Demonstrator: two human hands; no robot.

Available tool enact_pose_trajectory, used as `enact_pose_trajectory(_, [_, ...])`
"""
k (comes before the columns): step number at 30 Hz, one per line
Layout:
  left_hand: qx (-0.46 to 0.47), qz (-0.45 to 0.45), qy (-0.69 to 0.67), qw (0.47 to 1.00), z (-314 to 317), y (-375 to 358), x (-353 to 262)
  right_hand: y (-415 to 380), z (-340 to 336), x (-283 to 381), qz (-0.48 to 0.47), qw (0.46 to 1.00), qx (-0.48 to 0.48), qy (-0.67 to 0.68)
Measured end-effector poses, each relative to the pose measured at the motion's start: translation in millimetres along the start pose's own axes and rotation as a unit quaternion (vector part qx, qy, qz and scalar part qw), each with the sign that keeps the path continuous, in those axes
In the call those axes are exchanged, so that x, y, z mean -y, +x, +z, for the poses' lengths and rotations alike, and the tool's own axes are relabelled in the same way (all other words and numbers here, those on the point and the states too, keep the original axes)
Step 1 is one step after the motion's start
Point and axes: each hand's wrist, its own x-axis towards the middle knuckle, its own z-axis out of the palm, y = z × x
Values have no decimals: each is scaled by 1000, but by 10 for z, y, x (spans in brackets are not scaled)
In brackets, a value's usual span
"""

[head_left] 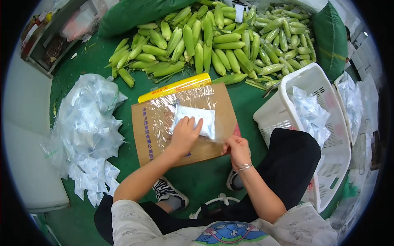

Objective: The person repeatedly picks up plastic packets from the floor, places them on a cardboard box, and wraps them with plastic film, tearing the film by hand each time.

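Observation:
A white ice pack [207, 119] lies on clear cling film [160, 110] spread over a cardboard box [143, 151]. My left hand [185, 134] rests on the pack from above, its fingers laid across it and the thumb apart. At the box's right side, my right hand [238, 148] is closed in a pinch on the edge of the cling film, which stretches from the pack toward it. A yellow roll of cling film [176, 88] lies along the far edge of the box.
Corn cobs [184, 45] are heaped at the back, with film-wrapped cobs [287, 41] at right. White packs fill a plastic bag [88, 115] on the left, several loose packs [92, 176] beside it. White crates [283, 102] stand right; green sacks [131, 18] lie behind.

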Motion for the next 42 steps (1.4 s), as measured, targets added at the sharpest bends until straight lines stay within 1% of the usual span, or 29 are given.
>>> enact_pose_trajectory(1, [-10,-18,-9,1000,-19,-55,-146,-41,102,78,-39,993,14,112])
enact_pose_trajectory(2, [-21,-37,-18,999,-22,-114,-270,58,250,95,-28,993,15,109])
enact_pose_trajectory(4, [-39,-53,-41,997,30,-156,-388,368,549,131,-110,990,-65,55])
enact_pose_trajectory(5, [-64,-62,-62,994,35,-190,-394,506,576,41,-108,991,-58,56])
enact_pose_trajectory(6, [-62,-67,-55,994,13,-270,-385,658,603,-103,-216,952,-30,-217])
enact_pose_trajectory(7, [-52,-43,-84,994,-20,-373,-365,727,636,-186,-309,827,0,-470])
enact_pose_trajectory(8, [-44,-20,-113,992,-55,-461,-343,717,674,-149,-314,826,8,-468])
enact_pose_trajectory(9, [-45,-25,-107,993,-175,-576,-364,684,702,-97,-390,772,75,-496])
enact_pose_trajectory(10, [-44,-176,-91,979,-338,-748,-448,644,706,-92,-456,710,140,-518])
enact_pose_trajectory(11, [-40,-322,-72,943,-450,-900,-554,690,730,-107,-392,683,185,-588])
enact_pose_trajectory(12, [-38,-322,-67,944,-481,-1001,-622,706,770,-38,-393,685,187,-584])
enact_pose_trajectory(14, [70,-531,-70,842,-529,-1195,-750,716,832,163,-407,549,298,-666])
enact_pose_trajectory(15, [93,-502,-67,857,-458,-1265,-813,776,867,325,-348,481,372,-713])
enact_pose_trajectory(16, [84,-505,-68,856,-367,-1272,-874,777,902,457,-352,473,373,-716])
enact_pose_trajectory(18, [172,-543,-91,817,-258,-1121,-985,769,932,708,-328,246,453,-792])
enact_pose_trajectory(19, [113,-542,-60,831,-142,-1120,-992,841,949,686,-365,176,458,-791])
enact_pose_trajectory(22, [107,-539,-58,833,-78,-1149,-833,1175,1015,379,-413,164,417,-793])
enact_pose_trajectory(23, [107,-528,-98,837,-97,-1208,-763,1259,1042,379,-408,208,404,-792])
enact_pose_trajectory(24, [107,-529,-94,836,-202,-1271,-690,1201,1042,454,-410,209,405,-790])
enact_pose_trajectory(26, [166,-490,-169,839,-524,-1428,-555,1094,978,587,-347,354,338,-800])
enact_pose_trajectory(28, [84,-538,-482,686,-1094,-1273,-364,1184,914,489,-384,346,302,-801])
enact_pose_trajectory(30, [-27,-435,-436,788,-1441,-820,-232,1198,897,416,-367,370,286,-804])
enact_pose_trajectory(32, [-98,-381,-423,816,-1292,-287,-134,1190,966,335,-334,341,311,-822])
enact_pose_trajectory(34, [-85,-295,-353,884,-747,-14,103,1178,1013,337,-299,313,325,-841])
enact_pose_trajectory(35, [-85,-288,-355,885,-535,-13,129,1190,1019,357,-291,302,353,-836])
enact_pose_trajectory(37, [-34,-124,-274,953,-230,11,119,1305,1030,493,-283,294,370,-834])
enact_pose_trajectory(38, [-29,-113,-274,955,-237,23,108,1361,1059,565,-253,323,396,-821])
enact_pose_trajectory(40, [13,-41,-127,991,-297,-24,50,1419,1045,609,-186,372,456,-786])
enact_pose_trajectory(42, [58,-46,-101,992,-220,54,153,1510,951,541,-210,407,447,-769])
